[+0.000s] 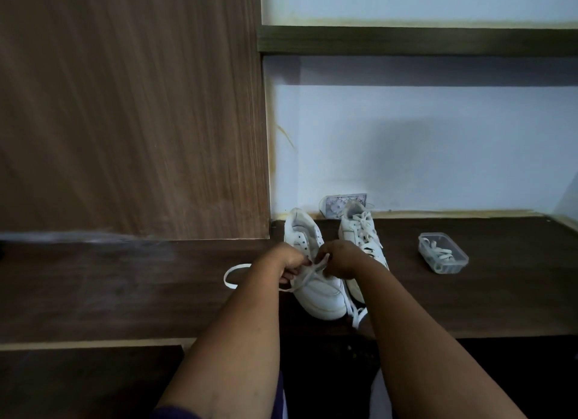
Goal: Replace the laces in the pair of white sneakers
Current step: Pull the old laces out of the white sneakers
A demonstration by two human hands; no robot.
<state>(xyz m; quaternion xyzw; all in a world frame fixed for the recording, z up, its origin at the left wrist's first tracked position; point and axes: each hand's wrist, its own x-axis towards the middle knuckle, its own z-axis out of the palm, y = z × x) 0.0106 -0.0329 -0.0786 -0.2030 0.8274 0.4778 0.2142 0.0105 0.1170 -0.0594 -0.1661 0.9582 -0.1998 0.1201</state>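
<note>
White lace [305, 276] runs between my two hands above the near sneaker [316, 281]: my left hand [289, 260] pinches one strand, my right hand [339, 259] pinches the other, fingers curled. A loop of it trails left on the dark wood desk [125, 293]. Just beside it on the right stands the second sneaker [359, 231], laced. Farther right I see a clear tub [442, 252] holding more lace. Behind, a socket [336, 204] sits on the pale wall.

Pair of white sneakers, side by side on a dark wooden surface, toes toward the viewer: left sneaker [308, 262], upper eyelets empty, a loose white lace [305, 276] trailing off to its left; right sneaker [359, 231], laced. Spare white laces [441, 252] lie coiled in a clear plastic tub [443, 253], well to the right.
</note>
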